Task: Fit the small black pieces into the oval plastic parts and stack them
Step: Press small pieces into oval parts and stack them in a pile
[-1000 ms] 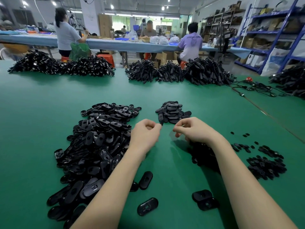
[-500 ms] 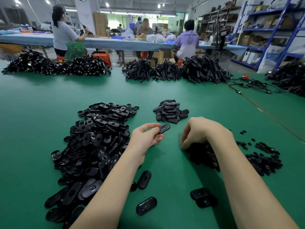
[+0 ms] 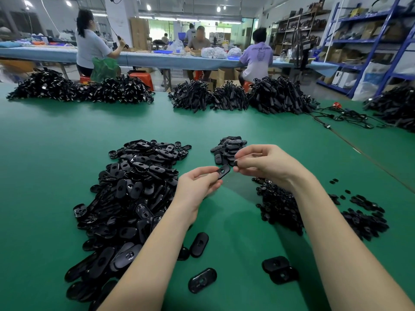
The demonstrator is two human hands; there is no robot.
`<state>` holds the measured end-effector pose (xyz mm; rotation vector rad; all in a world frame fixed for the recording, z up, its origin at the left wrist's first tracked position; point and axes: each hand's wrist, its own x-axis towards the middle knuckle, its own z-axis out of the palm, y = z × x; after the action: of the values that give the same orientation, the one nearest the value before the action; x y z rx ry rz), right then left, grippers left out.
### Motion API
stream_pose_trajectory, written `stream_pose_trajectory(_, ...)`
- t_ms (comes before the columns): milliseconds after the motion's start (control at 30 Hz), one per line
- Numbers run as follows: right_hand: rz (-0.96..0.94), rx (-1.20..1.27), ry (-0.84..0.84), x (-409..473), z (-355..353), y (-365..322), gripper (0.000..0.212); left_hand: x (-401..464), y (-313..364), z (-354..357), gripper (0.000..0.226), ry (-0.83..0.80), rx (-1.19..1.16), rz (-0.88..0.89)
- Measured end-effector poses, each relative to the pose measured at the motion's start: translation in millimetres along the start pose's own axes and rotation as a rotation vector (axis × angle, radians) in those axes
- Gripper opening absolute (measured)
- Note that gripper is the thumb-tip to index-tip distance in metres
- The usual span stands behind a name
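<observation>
My left hand pinches one black oval plastic part above the green table, its hole facing up. Just right of it, my right hand pinches a small black piece at its fingertips, close to the oval's tip. A large heap of oval parts lies to the left. A heap of small black pieces lies under my right forearm, with more of them further right. A small stack of oval parts sits behind my hands.
Loose oval parts lie near the table's front. Big piles of black cable items line the far edge, and a black cable runs at the right. People work at a table behind; blue shelves stand at right.
My right hand rose from the small-piece heap with a piece and came up beside the oval part. My left hand kept holding the oval and turned it toward the right hand.
</observation>
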<state>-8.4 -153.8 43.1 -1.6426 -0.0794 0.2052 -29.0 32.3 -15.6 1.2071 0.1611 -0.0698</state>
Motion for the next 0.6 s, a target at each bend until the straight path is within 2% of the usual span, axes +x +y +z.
stream_pose_trajectory(233,0.048,0.119,-0.052,2,10,9,0.013,-2,4,1,0.017,-0.043,0.014,0.028)
stream_pose_trajectory(400,0.047,0.000,-0.052,1,12,7,0.013,-2,4,0,0.018,-0.074,-0.015,0.022)
stream_pose_trajectory(600,0.067,-0.159,0.024,0,17,5,0.009,-1,4,-1,0.019,-0.096,-0.034,0.020)
